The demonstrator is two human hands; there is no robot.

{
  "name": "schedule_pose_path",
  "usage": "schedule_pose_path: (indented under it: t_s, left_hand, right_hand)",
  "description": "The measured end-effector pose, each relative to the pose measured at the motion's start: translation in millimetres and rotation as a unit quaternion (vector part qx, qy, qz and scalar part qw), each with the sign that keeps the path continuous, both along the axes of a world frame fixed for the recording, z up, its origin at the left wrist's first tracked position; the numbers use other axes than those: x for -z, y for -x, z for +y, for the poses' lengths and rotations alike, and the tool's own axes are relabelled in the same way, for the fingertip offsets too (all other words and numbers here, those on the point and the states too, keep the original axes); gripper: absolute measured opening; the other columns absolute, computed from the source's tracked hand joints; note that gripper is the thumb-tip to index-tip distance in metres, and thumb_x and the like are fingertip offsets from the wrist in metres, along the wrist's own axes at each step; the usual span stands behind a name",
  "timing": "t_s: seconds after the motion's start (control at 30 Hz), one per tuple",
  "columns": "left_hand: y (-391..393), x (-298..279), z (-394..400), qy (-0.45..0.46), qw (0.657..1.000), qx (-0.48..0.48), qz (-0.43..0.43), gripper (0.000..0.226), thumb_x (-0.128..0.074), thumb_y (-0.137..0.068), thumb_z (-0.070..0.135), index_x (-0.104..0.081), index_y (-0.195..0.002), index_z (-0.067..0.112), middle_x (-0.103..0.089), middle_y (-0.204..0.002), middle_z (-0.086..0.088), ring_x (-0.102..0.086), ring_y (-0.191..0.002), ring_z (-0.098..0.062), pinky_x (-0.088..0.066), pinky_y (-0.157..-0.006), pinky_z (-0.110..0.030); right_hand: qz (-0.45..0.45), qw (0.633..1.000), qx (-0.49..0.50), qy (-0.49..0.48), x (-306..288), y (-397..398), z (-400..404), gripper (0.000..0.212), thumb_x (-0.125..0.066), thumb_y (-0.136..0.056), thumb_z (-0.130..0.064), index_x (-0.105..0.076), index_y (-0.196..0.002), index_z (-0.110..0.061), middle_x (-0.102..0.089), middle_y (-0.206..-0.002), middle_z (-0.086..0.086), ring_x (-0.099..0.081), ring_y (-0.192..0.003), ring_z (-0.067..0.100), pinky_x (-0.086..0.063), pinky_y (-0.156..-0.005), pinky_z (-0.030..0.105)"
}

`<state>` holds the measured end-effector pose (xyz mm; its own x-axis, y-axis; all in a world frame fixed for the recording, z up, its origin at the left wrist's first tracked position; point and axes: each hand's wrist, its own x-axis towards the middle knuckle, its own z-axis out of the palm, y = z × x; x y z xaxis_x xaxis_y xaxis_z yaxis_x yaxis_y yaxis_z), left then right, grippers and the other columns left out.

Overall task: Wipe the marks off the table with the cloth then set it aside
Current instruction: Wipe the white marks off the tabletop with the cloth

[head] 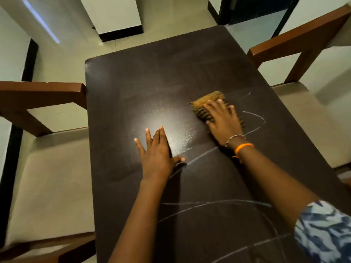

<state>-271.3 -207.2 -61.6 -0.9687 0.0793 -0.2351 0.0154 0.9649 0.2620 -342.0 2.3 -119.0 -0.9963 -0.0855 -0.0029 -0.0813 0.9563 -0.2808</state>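
A dark brown table (pixel 152 82) fills the middle of the view. My right hand (pixel 222 122) presses flat on a folded yellow-and-dark striped cloth (pixel 207 102) right of the table's centre. White chalk-like marks (pixel 254 118) curl just right of that hand, and longer lines (pixel 214 203) loop across the near part of the table. My left hand (pixel 156 150) lies flat on the tabletop with fingers spread, holding nothing, its thumb next to a line (pixel 201 155) that runs between both hands.
A brown wooden chair with a pale seat (pixel 47 168) stands along the table's left side. Another wooden chair (pixel 296 44) stands at the right, its pale seat (pixel 311 114) beside the table edge. Pale tiled floor (pixel 72 54) lies beyond the far edge.
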Motion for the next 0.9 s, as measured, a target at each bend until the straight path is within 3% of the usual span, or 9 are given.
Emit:
schedule_pose_path:
  t_s: [0.13, 0.27, 0.37, 0.47, 0.57, 0.63, 0.73, 0.9]
  left_hand:
    - [10.2, 2.6, 24.6, 0.030, 0.999, 0.018, -0.020, 0.109, -0.063, -0.074, 0.058, -0.001, -0.149, 0.009, -0.013, -0.158, -0.007, 0.014, -0.145, -0.028, 0.018, -0.108, -0.055]
    - [8.3, 6.9, 31.6, 0.043, 0.998, 0.005, -0.036, 0.111, -0.066, -0.072, 0.055, 0.000, -0.149, 0.011, -0.015, -0.157, -0.006, 0.013, -0.145, -0.029, 0.017, -0.110, -0.055]
    - [6.6, 7.9, 31.4, 0.033, 0.999, -0.004, -0.032, 0.112, -0.066, -0.073, 0.054, 0.003, -0.149, 0.012, -0.013, -0.158, -0.005, 0.014, -0.145, -0.028, 0.017, -0.109, -0.055]
    - [3.8, 8.5, 30.4, 0.007, 0.999, -0.037, -0.019, 0.112, -0.067, -0.073, 0.053, 0.005, -0.149, 0.011, -0.004, -0.159, -0.002, 0.015, -0.145, -0.027, 0.016, -0.110, -0.055]
    - [1.8, 8.0, 30.3, -0.007, 0.996, -0.084, -0.022, 0.113, -0.067, -0.074, 0.052, 0.004, -0.148, 0.008, 0.003, -0.160, -0.002, 0.015, -0.145, -0.026, 0.014, -0.112, -0.055]
    - [4.5, 7.9, 32.8, -0.002, 0.995, -0.094, -0.028, 0.114, -0.067, -0.073, 0.054, 0.005, -0.148, 0.007, 0.003, -0.160, -0.004, 0.015, -0.145, -0.027, 0.013, -0.112, -0.055]
    - [15.4, 6.4, 40.9, -0.002, 0.996, -0.084, -0.033, 0.114, -0.067, -0.073, 0.055, 0.004, -0.148, 0.008, 0.001, -0.160, -0.005, 0.016, -0.145, -0.027, 0.014, -0.112, -0.055]
    - [32.4, 4.5, 57.9, 0.050, 0.995, -0.068, -0.049, 0.114, -0.064, -0.071, 0.060, 0.003, -0.149, 0.010, -0.011, -0.158, -0.005, 0.013, -0.145, -0.029, 0.017, -0.108, -0.058]
  right_hand:
    - [-0.008, 0.983, 0.183, 0.005, -8.4, 1.0, 108.8, 0.054, -0.047, -0.093, -0.021, -0.029, -0.144, -0.019, -0.023, -0.156, 0.004, -0.012, -0.146, 0.027, -0.009, -0.116, 0.055]
    - [-0.028, 0.958, 0.285, 0.020, -8.5, 7.6, 101.5, 0.056, -0.046, -0.093, -0.024, -0.027, -0.145, -0.019, -0.018, -0.157, 0.004, -0.006, -0.146, 0.028, -0.002, -0.116, 0.055]
    - [-0.025, 0.971, 0.235, 0.014, -6.9, 21.3, 44.3, 0.060, -0.046, -0.093, -0.028, -0.022, -0.147, -0.019, -0.015, -0.158, 0.006, -0.003, -0.146, 0.029, 0.000, -0.116, 0.054]
    - [-0.027, 0.998, 0.053, 0.016, -7.8, 34.5, -39.8, 0.061, -0.045, -0.092, -0.029, -0.019, -0.147, -0.022, -0.012, -0.159, 0.002, -0.001, -0.147, 0.026, 0.002, -0.116, 0.051]
    - [-0.037, 0.992, -0.124, 0.011, -9.7, 40.2, -95.2, 0.059, -0.043, -0.092, -0.030, -0.021, -0.147, -0.024, -0.014, -0.158, -0.003, -0.002, -0.147, 0.023, 0.001, -0.116, 0.049]
    - [-0.033, 0.984, -0.177, -0.005, -8.0, 48.6, -86.5, 0.058, -0.043, -0.093, -0.031, -0.022, -0.146, -0.025, -0.015, -0.158, -0.005, -0.003, -0.147, 0.021, 0.000, -0.117, 0.048]
    - [-0.026, 0.988, -0.151, -0.002, -5.2, 62.6, -33.3, 0.057, -0.044, -0.093, -0.031, -0.022, -0.146, -0.027, -0.016, -0.158, -0.006, -0.005, -0.147, 0.020, -0.002, -0.116, 0.049]
    - [-0.016, 0.998, 0.067, 0.005, -6.9, 75.6, 94.4, 0.056, -0.045, -0.094, -0.025, -0.024, -0.146, -0.022, -0.018, -0.157, 0.001, -0.007, -0.146, 0.025, -0.006, -0.116, 0.053]
